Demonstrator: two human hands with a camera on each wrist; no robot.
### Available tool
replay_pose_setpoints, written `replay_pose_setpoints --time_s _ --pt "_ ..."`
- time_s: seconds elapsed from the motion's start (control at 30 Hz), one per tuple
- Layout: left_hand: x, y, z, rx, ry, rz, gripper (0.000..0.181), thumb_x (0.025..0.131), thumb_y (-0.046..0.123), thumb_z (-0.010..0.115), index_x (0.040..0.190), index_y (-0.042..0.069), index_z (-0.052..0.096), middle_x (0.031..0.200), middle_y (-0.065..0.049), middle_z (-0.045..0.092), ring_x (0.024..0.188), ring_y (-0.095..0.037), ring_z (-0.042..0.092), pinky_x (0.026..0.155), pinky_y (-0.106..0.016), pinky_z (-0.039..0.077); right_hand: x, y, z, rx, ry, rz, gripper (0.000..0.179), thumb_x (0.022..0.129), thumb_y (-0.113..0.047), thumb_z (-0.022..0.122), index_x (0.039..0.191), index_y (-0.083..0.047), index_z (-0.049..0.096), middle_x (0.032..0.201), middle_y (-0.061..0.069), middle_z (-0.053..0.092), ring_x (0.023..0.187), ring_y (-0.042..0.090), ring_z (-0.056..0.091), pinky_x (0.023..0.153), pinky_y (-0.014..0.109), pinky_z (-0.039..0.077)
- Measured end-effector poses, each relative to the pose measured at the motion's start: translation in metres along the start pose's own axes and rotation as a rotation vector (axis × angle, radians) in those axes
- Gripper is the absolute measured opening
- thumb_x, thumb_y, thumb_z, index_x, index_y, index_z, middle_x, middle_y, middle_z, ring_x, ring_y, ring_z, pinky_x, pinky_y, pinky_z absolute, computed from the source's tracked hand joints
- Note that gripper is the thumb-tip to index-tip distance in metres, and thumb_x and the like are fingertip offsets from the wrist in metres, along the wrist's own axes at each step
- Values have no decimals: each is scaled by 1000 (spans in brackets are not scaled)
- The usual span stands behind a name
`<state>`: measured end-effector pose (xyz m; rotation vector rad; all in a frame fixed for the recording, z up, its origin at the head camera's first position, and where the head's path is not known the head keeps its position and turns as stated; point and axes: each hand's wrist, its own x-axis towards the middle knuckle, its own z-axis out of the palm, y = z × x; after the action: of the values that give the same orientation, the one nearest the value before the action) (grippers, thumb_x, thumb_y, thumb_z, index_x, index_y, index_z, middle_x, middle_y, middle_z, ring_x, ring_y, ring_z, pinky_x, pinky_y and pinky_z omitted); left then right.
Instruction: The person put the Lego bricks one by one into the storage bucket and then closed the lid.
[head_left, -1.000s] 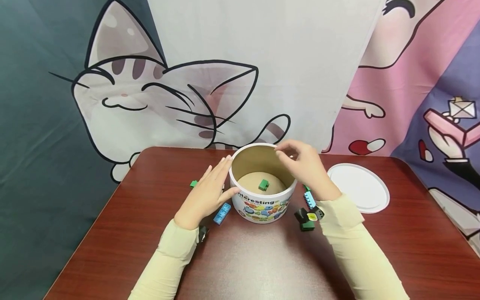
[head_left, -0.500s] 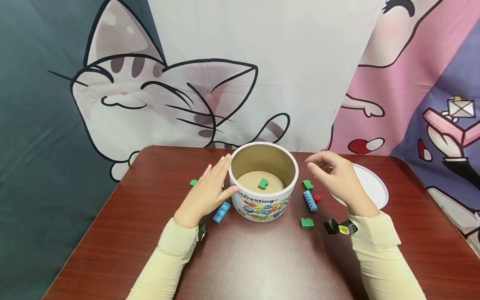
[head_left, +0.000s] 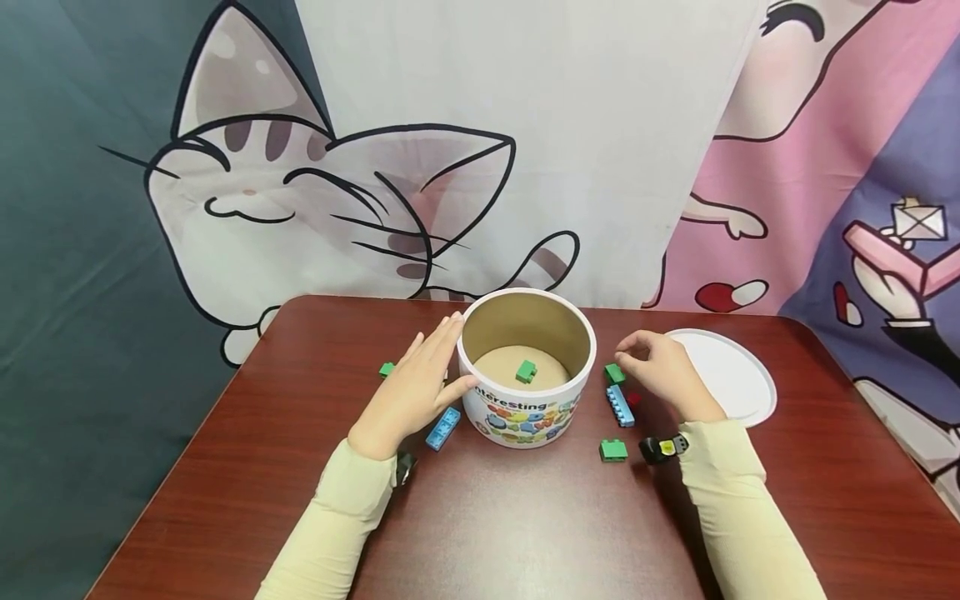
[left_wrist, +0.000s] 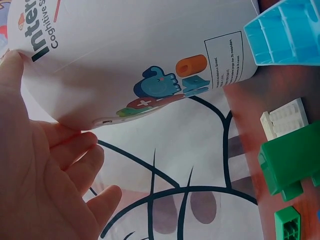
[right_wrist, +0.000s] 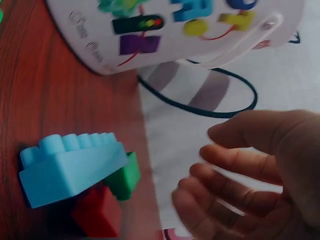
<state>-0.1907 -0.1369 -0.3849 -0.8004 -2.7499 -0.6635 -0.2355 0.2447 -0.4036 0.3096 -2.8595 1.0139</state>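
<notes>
My left hand (head_left: 420, 392) rests with straight fingers against the left side of a white printed bucket (head_left: 525, 423). Inside the bucket a single green toy brick (head_left: 527, 372) lies on the bottom. Over the bricks to the bucket's right hovers my right hand (head_left: 663, 372), its fingers loosely bent and nothing between them. Closest to it are a green brick (head_left: 614, 374), a long blue brick (head_left: 620, 406) and a red brick (right_wrist: 97, 212), which the hand's shadow darkens in the head view. The right wrist view shows a gap between thumb and fingertips (right_wrist: 212, 152).
Another green brick (head_left: 613, 451) lies nearer the front. Left of the bucket are a blue brick (head_left: 443, 429), a white brick (left_wrist: 286, 119) and green bricks (left_wrist: 290, 157), partly behind the left hand. A round white lid (head_left: 731, 375) lies at the right of the brown table (head_left: 510, 533).
My right hand has left the bucket's right rim, swung out to the right, then lowered toward the bricks there. The left hand stays against the bucket.
</notes>
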Motion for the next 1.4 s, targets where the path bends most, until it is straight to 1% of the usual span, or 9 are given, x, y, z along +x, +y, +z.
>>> replay_pose_setpoints --time_s 0.2,0.33,0.43,0.57,0.63,0.73,0.9,1.2,1.4 --pt "0 0 1 2 3 7 84 101 59 48 162 6 22 166 -10 25 154 -23 19 123 -53 17 11 6 10 -63 -44 53 20 92 -16 71 100 3 71 93 17 72 87 33 64 79 50 53" --pt "0 0 1 6 4 9 86 100 63 43 162 7 22 166 -10 25 154 -22 19 123 -53 18 16 5 13 -90 -84 102 24 89 -17 73 98 5 71 90 18 71 85 34 63 79 52 54" --pt "0 0 1 11 1 6 85 101 60 48 161 6 22 166 -9 25 154 -22 18 123 -52 17 18 4 16 -101 -107 132 24 87 -17 74 95 6 72 89 18 71 82 33 64 77 49 54" --pt "0 1 1 14 -2 1 83 101 50 57 161 6 22 166 -9 25 154 -22 19 123 -52 17 20 2 17 -110 -124 149 22 85 -15 75 92 6 72 85 16 71 77 30 63 70 43 54" --pt "0 2 1 15 1 3 83 100 48 59 161 6 23 166 -10 25 154 -23 19 123 -53 18 20 1 18 -112 -128 156 20 85 -14 76 90 5 73 83 15 71 75 28 63 67 41 54" --pt "0 2 0 21 3 5 83 100 47 60 161 6 23 166 -10 25 154 -24 20 123 -53 18 21 1 19 -114 -136 162 20 84 -14 77 89 5 74 83 15 72 74 28 63 67 41 53" --pt "0 2 0 30 0 2 83 100 47 61 161 7 23 166 -9 25 154 -23 19 123 -53 18 21 0 20 -117 -141 175 20 83 -14 76 89 5 73 85 17 72 75 29 63 70 44 55" --pt "0 1 -1 33 6 6 83 100 46 61 161 7 23 167 -9 25 154 -26 21 123 -53 18 22 1 23 -119 -123 169 18 83 -12 76 88 5 74 84 17 72 75 30 63 71 46 55" --pt "0 2 -2 26 -5 2 82 100 47 60 161 6 23 167 -9 24 154 -26 21 123 -53 18 22 1 22 -110 -103 159 17 84 -12 75 89 5 74 84 16 72 76 30 63 71 45 55"
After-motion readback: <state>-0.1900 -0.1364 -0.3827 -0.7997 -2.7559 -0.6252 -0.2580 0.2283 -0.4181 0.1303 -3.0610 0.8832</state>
